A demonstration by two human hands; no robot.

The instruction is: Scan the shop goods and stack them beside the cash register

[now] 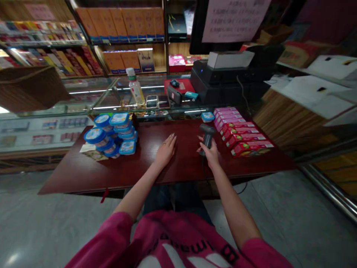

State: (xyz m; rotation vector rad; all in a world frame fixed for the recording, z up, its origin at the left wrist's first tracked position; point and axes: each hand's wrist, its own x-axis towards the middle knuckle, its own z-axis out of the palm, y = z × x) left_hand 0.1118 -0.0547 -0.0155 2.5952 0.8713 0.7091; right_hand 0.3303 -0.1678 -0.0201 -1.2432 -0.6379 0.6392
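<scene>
My right hand (209, 152) is closed around the handle of a dark barcode scanner (206, 133), which stands upright on the dark red table (83, 171). My left hand (166, 148) lies flat on the table with its fingers stretched out, holding nothing. A stack of round tubs with blue lids (111, 134) sits to the left of my left hand. A row of red and pink boxes (240, 130) lies to the right of the scanner. One single blue-lidded tub (208, 117) stands behind the scanner.
A glass counter (117, 100) behind the table carries a bottle (135, 87), phones (157, 101) and a black register with printer (228, 74). Shelves of boxed goods (122, 22) fill the back wall. White boxes (312, 93) lie on a counter at right. A wicker basket (30, 87) sits at left.
</scene>
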